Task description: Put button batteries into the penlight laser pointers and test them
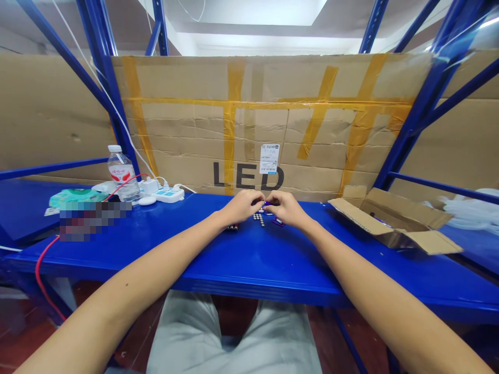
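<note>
Cropped forearms [156, 265] end in curled fingers [255, 195] near tiny silvery pieces [262, 220], any grip too hidden to tell.

The table [253, 265] spans the frame's lower middle, and I see a cardboard panel [187, 130] behind it, across the upper half. At centre left, a bottle [121, 174] stands left of a power strip [169, 195]. Small pieces [261, 219] lie near centre; a box [397, 239] sits at right.
</note>
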Motion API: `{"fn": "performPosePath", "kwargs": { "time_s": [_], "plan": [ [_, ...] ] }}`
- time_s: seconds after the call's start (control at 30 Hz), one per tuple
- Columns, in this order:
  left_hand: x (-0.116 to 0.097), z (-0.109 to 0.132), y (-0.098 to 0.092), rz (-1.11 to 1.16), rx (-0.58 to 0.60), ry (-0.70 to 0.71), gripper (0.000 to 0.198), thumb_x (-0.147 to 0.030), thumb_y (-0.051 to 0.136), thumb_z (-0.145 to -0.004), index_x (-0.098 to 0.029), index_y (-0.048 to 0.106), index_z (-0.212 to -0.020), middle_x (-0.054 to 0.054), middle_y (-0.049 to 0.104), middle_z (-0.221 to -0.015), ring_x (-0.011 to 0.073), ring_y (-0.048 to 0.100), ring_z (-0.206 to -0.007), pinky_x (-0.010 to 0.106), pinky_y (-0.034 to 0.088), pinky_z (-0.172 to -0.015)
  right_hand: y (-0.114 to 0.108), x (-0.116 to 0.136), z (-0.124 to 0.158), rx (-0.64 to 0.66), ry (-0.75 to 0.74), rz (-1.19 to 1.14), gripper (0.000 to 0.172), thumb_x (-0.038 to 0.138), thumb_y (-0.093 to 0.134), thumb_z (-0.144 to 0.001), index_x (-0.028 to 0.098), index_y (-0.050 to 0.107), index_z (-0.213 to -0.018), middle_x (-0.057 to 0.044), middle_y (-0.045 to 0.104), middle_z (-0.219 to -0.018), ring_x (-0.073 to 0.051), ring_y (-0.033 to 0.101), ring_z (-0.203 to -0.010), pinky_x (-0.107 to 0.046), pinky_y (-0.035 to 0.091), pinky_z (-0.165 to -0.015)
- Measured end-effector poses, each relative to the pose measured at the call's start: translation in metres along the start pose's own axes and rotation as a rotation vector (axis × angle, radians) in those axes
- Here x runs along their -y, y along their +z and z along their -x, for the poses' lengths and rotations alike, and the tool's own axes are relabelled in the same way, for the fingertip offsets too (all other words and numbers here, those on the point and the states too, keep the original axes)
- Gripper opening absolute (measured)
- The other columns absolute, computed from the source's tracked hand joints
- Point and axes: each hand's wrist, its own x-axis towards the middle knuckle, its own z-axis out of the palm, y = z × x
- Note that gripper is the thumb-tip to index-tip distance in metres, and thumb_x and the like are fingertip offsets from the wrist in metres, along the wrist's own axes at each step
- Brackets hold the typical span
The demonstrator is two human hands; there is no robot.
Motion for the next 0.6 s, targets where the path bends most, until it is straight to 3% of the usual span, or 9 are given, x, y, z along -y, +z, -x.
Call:
{"fn": "performPosePath", "kwargs": {
  "time_s": [0.3,0.47,0.6],
  "plan": [
    [-0.007,0.002,-0.002,-0.114,0.050,0.164,0.016,-0.018,0.049,-0.093,-0.015,0.064,-0.092,0.007,0.068,-0.088,0.0175,0.059,-0.084,0.030,0.045,-0.078,-0.015,0.003,0.001,0.282,0.289,-0.329,0.028,0.041,0.075,-0.066,0.016,0.061,-0.069,0.003,0.054,-0.045,-0.009,0.044,-0.039,-0.024,0.032,-0.040],
    [-0.009,0.002,-0.002,-0.153,0.070,0.225,0.021,-0.021,0.045,-0.096,-0.016,0.065,-0.090,0.008,0.065,-0.085,0.0174,0.057,-0.083,0.030,0.045,-0.078,-0.021,0.004,0.002,0.436,0.268,-0.378,0.039,0.052,0.066,-0.076,0.016,0.060,-0.063,-0.005,0.065,-0.056,-0.014,0.056,-0.045,-0.026,0.040,-0.043],
    [-0.005,0.003,-0.001,-0.149,0.055,0.218,0.020,-0.020,0.046,-0.095,-0.016,0.065,-0.091,0.007,0.066,-0.086,0.0175,0.057,-0.085,0.030,0.045,-0.079,-0.021,0.000,0.000,0.448,0.201,-0.265,0.039,0.051,0.058,-0.083,0.015,0.065,-0.068,-0.002,0.059,-0.052,-0.011,0.049,-0.046,-0.025,0.038,-0.046]
  ]
}}
